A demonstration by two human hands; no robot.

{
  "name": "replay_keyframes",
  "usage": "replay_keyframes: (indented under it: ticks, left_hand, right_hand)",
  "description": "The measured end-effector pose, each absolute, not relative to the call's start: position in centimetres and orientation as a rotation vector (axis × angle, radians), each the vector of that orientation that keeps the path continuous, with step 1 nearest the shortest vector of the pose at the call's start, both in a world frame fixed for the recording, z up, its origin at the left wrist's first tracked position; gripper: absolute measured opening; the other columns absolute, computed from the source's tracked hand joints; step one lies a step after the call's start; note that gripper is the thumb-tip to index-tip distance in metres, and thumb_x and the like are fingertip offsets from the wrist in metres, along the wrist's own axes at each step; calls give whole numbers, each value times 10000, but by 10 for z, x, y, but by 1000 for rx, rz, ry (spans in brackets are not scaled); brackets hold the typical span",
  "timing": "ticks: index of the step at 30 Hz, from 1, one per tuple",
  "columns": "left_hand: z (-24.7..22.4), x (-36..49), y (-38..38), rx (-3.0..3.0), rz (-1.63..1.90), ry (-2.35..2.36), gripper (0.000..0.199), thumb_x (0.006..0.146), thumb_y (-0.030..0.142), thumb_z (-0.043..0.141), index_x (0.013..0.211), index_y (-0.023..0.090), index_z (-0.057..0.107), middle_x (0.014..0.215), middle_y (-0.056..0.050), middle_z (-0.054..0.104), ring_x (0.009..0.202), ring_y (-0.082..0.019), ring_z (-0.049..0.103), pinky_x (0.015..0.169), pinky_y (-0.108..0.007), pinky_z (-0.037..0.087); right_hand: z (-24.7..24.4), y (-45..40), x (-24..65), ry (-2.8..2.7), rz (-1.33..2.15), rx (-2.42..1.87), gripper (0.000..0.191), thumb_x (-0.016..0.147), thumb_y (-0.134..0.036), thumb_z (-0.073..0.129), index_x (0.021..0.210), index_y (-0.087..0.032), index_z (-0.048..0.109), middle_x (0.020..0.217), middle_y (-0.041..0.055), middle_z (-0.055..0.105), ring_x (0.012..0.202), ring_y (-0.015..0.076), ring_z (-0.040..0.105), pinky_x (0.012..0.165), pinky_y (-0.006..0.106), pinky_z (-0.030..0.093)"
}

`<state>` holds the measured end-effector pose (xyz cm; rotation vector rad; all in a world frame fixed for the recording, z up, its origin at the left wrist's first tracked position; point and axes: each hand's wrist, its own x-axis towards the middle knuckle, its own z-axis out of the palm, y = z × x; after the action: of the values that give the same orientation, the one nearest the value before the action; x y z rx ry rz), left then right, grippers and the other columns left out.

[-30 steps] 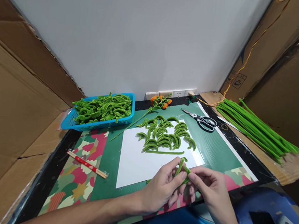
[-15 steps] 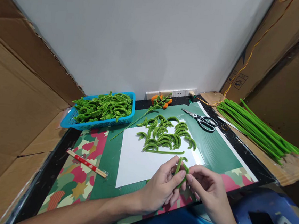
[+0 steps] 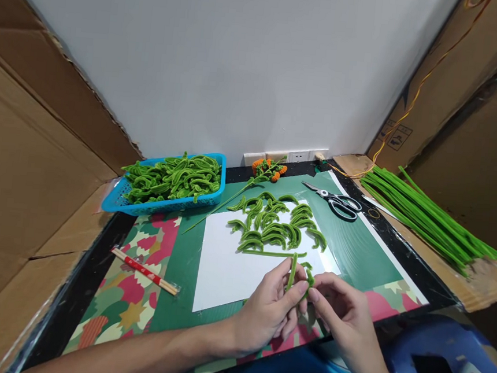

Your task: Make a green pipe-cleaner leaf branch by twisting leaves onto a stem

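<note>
Left hand (image 3: 270, 304) and right hand (image 3: 342, 311): above the near side of the tabletop (image 3: 71, 293), fingers almost meeting; 12 o'clock points to the wall (image 3: 259, 65). Between them, held off the surface, is a fuzzy green strip (image 3: 292, 271). Left fingers: closed, thumb against forefinger, gripping the low end of its straight length, whose long axis runs nearly to 12 o'clock. Right fingers: closed in a pinch on a bent part (image 3: 310, 278), at about 3 o'clock from the straight length. The straight length thus lies nearer the left hand, the bend nearer the right; the fingers hide the join, so whether both are one strip cannot be told for sure.

Sheet (image 3: 222, 283): at 10 o'clock, bearing a straight piece (image 3: 273, 253) along the 9-to-3 line and, past it at 11 o'clock, curved pieces (image 3: 274, 235) in loose rows. Chopsticks (image 3: 145, 271): wrapped, 9 o'clock. Scissors (image 3: 345, 206): 1 o'clock, tips toward 10. Bundle (image 3: 428, 219) of long green stems: 2 o'clock. Basket (image 3: 168, 205), heaped with green pieces: 10 o'clock. Flower (image 3: 255, 179), orange-headed: 11 o'clock, near the wall.
</note>
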<state>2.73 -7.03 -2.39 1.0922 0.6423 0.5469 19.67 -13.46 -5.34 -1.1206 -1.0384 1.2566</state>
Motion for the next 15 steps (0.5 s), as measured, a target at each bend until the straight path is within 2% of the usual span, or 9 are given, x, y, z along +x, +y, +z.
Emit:
replay_keyframes:
  ticks: [5, 9, 13, 15]
  left_hand:
    - [-24, 25, -70, 1162, 500, 615, 355, 1088, 541, 605, 1057, 213, 473, 854, 47, 613, 388, -1, 513, 355, -98, 359]
    - [-23, 26, -69, 1160, 503, 624, 352, 1087, 540, 606, 1065, 214, 477, 842, 49, 610, 377, -10, 506, 344, -112, 352]
    - [-22, 26, -71, 1135, 510, 642, 354, 1072, 533, 637, 1065, 213, 485, 786, 58, 603, 374, -20, 485, 345, -129, 328]
    - [-21, 25, -72, 1159, 502, 646, 352, 1067, 523, 649, 1027, 205, 503, 773, 57, 592, 394, -23, 490, 364, -138, 331]
  right_hand:
    - [-51, -135, 198, -1052, 1260, -1114, 227, 1011, -428, 765, 1004, -202, 745, 746, 11, 697, 641, 136, 608, 582, 224, 475]
    - [-49, -135, 198, -1044, 1249, -1136, 250, 992, -439, 784, 1017, -193, 748, 732, 7, 678, 638, 146, 609, 579, 233, 489]
    - [-50, -135, 196, -1019, 1107, -1181, 261, 993, -438, 775, 1105, -204, 745, 836, 31, 706, 671, 156, 639, 591, 240, 526]
    - [-50, -135, 195, -1030, 1034, -1185, 219, 995, -418, 771, 1058, -209, 755, 875, 41, 706, 692, 162, 653, 606, 247, 543]
